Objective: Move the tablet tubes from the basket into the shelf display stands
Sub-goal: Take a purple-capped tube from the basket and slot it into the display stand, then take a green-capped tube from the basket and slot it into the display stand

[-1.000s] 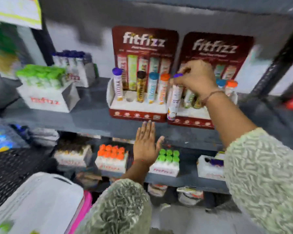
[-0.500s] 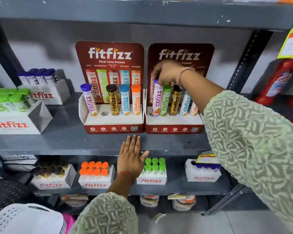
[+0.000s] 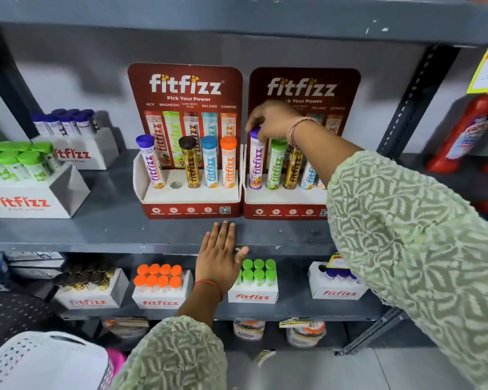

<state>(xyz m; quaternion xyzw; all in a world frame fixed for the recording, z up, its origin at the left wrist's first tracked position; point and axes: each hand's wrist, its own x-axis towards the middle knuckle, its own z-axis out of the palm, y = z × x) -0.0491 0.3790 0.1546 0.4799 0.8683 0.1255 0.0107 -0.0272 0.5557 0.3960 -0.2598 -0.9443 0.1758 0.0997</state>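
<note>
- The grey shelf (image 3: 96, 229) carries two red Fitfizz display stands side by side.
- The left stand (image 3: 186, 198) has four upright tubes and one open hole.
- The right hand (image 3: 271, 122) pinches the cap of the purple-capped tube (image 3: 255, 164), seated upright in the right stand (image 3: 282, 212).
- The left hand (image 3: 219, 257) lies flat, fingers spread, on the shelf edge.
- The white basket (image 3: 40, 361) sits bottom left.

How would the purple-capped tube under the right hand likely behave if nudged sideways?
The purple-capped tube looks rigid. Tall and narrow, it would probably tip easily if free, but its base sits in the right display stand, which likely steadies it. Laid flat, it would probably roll.
</note>
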